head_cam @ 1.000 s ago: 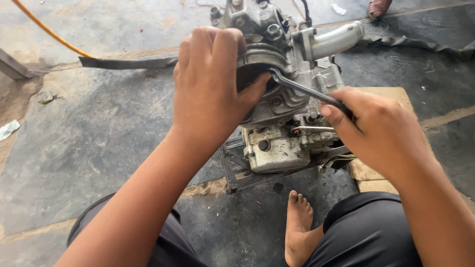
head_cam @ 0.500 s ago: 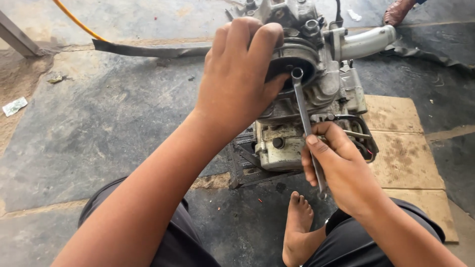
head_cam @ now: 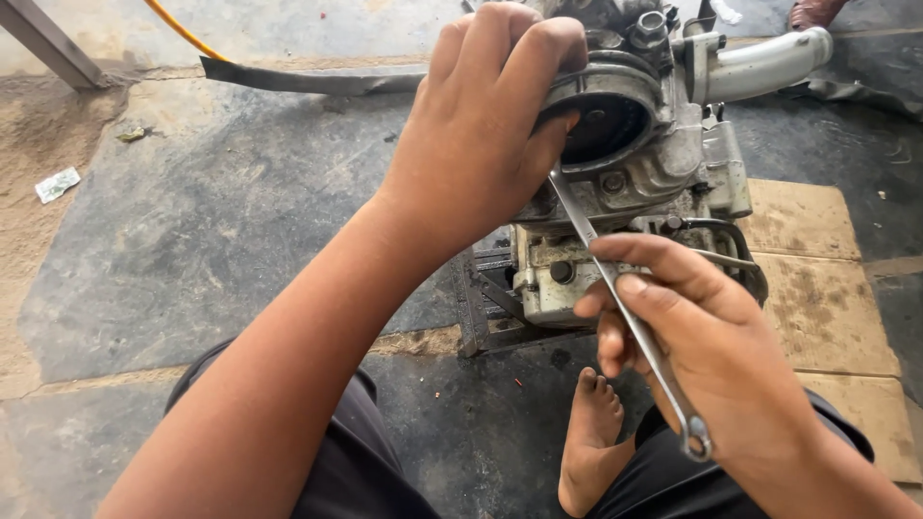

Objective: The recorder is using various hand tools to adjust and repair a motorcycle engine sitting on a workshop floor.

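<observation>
Dark stone floor (head_cam: 221, 240) is carrying a grimy grey metal engine (head_cam: 654, 163); your left hand (head_cam: 481, 135) is clasping its round cover, your right hand (head_cam: 702, 336) gripping a long steel ring spanner (head_cam: 625, 308) just below.

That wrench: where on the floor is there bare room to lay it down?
Free: dark floor left of the engine, below the rubber strip; also the cardboard to its right. Crowded: between engine, bare foot and right hand.

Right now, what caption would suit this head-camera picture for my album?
Left hand steadies a grimy engine on the floor while the right hand works a ring spanner into it.
</observation>
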